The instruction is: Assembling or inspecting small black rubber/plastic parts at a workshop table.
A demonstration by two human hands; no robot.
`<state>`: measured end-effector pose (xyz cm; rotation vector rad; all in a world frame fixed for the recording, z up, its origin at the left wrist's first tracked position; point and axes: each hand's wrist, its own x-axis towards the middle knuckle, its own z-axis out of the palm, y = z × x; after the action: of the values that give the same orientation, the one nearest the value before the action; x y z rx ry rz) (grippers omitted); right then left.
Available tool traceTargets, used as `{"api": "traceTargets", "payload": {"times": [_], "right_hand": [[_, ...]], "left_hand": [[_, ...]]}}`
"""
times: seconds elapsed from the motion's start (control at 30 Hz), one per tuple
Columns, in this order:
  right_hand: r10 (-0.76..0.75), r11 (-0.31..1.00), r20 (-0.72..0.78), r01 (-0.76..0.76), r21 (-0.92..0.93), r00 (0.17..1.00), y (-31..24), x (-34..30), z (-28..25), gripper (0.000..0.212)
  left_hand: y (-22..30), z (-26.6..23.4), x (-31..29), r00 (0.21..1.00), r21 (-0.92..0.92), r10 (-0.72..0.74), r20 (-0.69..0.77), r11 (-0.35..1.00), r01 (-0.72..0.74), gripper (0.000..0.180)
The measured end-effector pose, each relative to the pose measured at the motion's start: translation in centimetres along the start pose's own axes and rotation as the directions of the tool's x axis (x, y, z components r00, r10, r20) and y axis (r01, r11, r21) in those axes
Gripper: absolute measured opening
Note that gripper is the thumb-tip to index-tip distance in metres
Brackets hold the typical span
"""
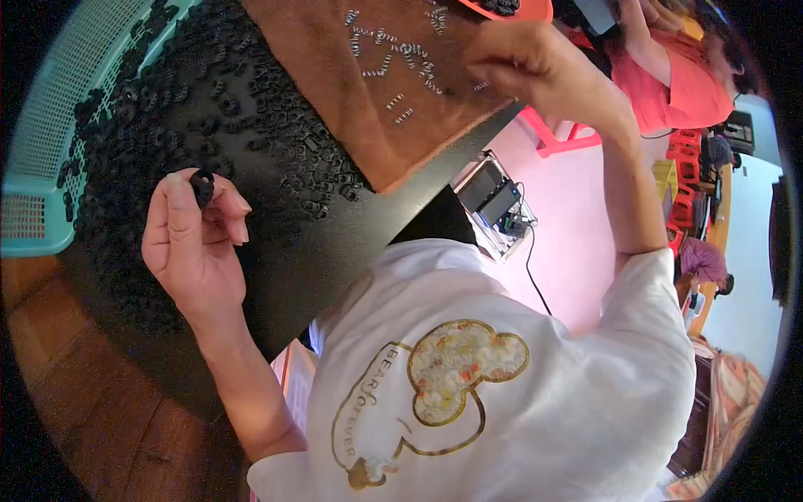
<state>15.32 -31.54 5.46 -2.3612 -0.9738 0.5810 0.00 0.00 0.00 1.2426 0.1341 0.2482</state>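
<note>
Dark tabletop [280, 280]: loose black plastic fittings [242, 84] lie beside a brown cloth [309, 42], whose nap presumably stops the coil springs [410, 50] rolling. Left hand [194, 234] pinches one ringed fitting [202, 189], raised for easy viewing; right hand [535, 71] bunches its fingertips above the cloth, but whether around a spring I cannot tell.

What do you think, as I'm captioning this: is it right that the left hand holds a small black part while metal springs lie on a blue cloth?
Not quite: the head view shows a brown cloth, not blue. The left hand does hold a small black part, and metal springs lie on the cloth.
</note>
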Motion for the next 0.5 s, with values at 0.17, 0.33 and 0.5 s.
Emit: {"api": "traceTargets", "payload": {"times": [0.17,0.33,0.5], "right_hand": [[-0.172,0.86,0.022,0.161,-0.484,0.985,1.2,-1.3,1.6,0.02],[-0.183,0.799,0.019,0.16,-0.58,0.983,1.5,-1.6,1.9,0.025],[-0.388,0.899,-0.191,0.325,-0.293,0.902,0.2,-0.5,1.5,0.021]], "left_hand": [[-0.6,-0.2,0.5,0.999,0.064,-0.025,-0.039,0.998,0.028,0.027],[-0.7,-0.3,0.3,1.0,0.053,-0.016,-0.026,0.998,0.017,0.026],[-0.7,-0.8,0.1,1.0,0.031,-0.023,-0.01,0.999,0.024,0.025]]}}
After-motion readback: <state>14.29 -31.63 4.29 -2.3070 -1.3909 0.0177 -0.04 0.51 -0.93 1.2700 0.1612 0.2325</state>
